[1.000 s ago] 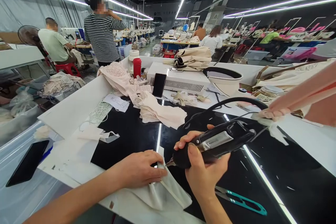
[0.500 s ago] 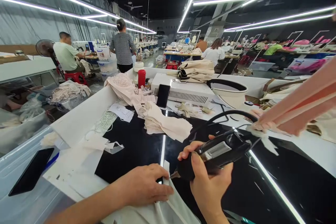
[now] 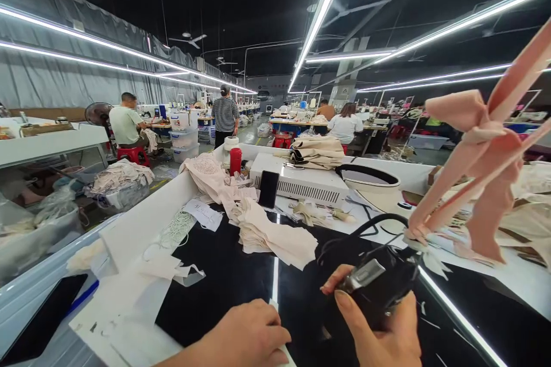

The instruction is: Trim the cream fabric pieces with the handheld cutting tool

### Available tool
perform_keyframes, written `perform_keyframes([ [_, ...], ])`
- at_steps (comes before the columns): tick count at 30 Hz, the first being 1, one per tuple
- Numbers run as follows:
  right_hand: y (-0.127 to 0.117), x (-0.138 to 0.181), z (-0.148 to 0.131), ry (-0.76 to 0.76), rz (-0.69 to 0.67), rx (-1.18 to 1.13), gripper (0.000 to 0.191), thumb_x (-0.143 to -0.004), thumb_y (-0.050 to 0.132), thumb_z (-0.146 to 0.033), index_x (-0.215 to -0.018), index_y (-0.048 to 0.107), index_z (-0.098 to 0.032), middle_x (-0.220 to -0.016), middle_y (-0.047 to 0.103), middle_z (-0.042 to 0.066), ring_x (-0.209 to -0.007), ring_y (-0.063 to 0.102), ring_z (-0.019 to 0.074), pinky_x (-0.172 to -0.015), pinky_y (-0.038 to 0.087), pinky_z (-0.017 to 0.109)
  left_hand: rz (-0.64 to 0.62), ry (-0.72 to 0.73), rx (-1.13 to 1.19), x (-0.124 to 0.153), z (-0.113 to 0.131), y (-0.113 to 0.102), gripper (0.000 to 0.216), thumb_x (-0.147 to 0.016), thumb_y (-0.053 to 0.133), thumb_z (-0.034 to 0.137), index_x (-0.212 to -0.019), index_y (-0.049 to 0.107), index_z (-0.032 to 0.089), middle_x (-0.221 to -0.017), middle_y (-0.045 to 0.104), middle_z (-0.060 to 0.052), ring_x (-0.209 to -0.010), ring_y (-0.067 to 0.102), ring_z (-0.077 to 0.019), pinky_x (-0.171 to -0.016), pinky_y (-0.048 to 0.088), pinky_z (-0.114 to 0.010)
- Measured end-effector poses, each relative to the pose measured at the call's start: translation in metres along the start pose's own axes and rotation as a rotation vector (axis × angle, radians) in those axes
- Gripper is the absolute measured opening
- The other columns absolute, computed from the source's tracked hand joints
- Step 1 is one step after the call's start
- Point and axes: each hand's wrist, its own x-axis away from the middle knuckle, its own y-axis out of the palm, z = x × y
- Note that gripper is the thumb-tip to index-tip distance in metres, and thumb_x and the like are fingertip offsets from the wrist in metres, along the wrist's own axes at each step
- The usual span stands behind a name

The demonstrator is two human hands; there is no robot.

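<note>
My right hand (image 3: 379, 327) is wrapped around a black corded hand-held power tool (image 3: 383, 284) with a silver plate on its side. Knotted pink cloth strips (image 3: 473, 166) are tied near the tool's cable end and run up to the right. Low in the middle, my left hand (image 3: 253, 335) has its fingers bent and closed on white fabric (image 3: 289, 355), of which only a little shows at the lower edge. The tool's tip is dark and hard to make out. Ahead of both hands lies a stack of pale pink cut fabric pieces (image 3: 275, 235) on the glossy black tabletop (image 3: 215, 281).
White paper sheets (image 3: 124, 292) and a phone (image 3: 43, 315) lie at left. A second phone (image 3: 268, 189) leans on a white vented box (image 3: 301, 178). Behind stand a red bottle (image 3: 235, 161) and a sun visor (image 3: 370, 183). Co-workers sit or stand farther off.
The view has tilted up. My right hand and the tool have moved right, away from my left hand and the white fabric. The pink strips now hang slacker.
</note>
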Motion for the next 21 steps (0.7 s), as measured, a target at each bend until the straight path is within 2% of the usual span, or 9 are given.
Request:
perform_keyframes([
  [3,-0.014,-0.006,-0.005,-0.034,-0.042,0.136,0.045,-0.08,0.076,-0.055,-0.111,0.06,-0.027,-0.098,0.075,0.002,-0.086,0.073,0.0252,-0.078,0.061,0.039,0.03,0.027,-0.009,-0.001,0.005,-0.001,0.016,-0.092,0.079,0.033,-0.098,0.07,0.021,-0.109,0.07,-0.002,-0.101,0.068,-0.019,-0.088,0.058,-0.027],
  [6,-0.031,-0.007,-0.012,-0.066,-0.181,0.235,0.045,-0.084,0.073,-0.057,-0.114,0.06,-0.026,-0.106,0.075,0.005,-0.094,0.074,0.0261,-0.081,0.061,0.039,0.092,0.062,-0.004,0.003,0.009,-0.009,0.013,-0.091,0.079,0.023,-0.092,0.067,0.018,-0.11,0.07,-0.002,-0.105,0.067,-0.0195,-0.097,0.056,-0.03],
  [8,-0.046,-0.005,-0.013,-0.088,-0.274,0.303,0.047,-0.085,0.071,-0.057,-0.119,0.061,-0.026,-0.111,0.075,0.006,-0.097,0.074,0.0275,-0.08,0.062,0.041,0.075,0.079,-0.006,0.006,0.009,-0.016,0.01,-0.094,0.075,0.017,-0.092,0.065,0.017,-0.108,0.069,-0.003,-0.102,0.067,-0.02,-0.099,0.056,-0.034],
  [12,-0.089,0.004,0.0,-0.023,-0.318,0.482,0.058,-0.084,0.071,-0.064,-0.128,0.065,-0.026,-0.113,0.076,0.01,-0.095,0.074,0.0308,-0.062,0.062,0.038,0.026,0.108,0.027,0.009,0.009,-0.026,0.008,-0.096,0.069,0.011,-0.097,0.063,0.016,-0.105,0.069,-0.004,-0.102,0.066,-0.0216,-0.111,0.049,-0.044],
  [15,-0.123,0.012,0.015,0.006,-0.387,0.589,0.055,-0.086,0.066,-0.067,-0.127,0.07,-0.031,-0.113,0.078,0.009,-0.099,0.075,0.0322,-0.055,0.061,0.035,0.007,0.127,0.045,0.008,0.014,-0.032,0.01,-0.097,0.07,0.015,-0.103,0.063,0.016,-0.107,0.069,-0.004,-0.104,0.065,-0.0217,-0.108,0.052,-0.041],
  [18,-0.151,0.019,0.026,-0.037,-0.454,0.697,0.053,-0.088,0.063,-0.069,-0.125,0.074,-0.033,-0.118,0.078,0.009,-0.103,0.076,0.033,-0.075,0.066,0.044,-0.028,0.134,0.083,0.006,0.021,-0.034,0.014,-0.095,0.074,0.02,-0.104,0.064,0.018,-0.11,0.069,-0.004,-0.106,0.066,-0.021,-0.101,0.056,-0.036],
  [21,-0.166,0.024,0.032,-0.067,-0.538,0.754,0.053,-0.091,0.06,-0.069,-0.128,0.073,-0.033,-0.124,0.077,0.009,-0.109,0.075,0.0341,-0.094,0.062,0.051,-0.074,0.126,0.101,0.004,0.026,-0.034,0.023,-0.088,0.083,0.021,-0.101,0.064,0.018,-0.114,0.068,-0.005,-0.107,0.067,-0.022,-0.095,0.059,-0.035],
])
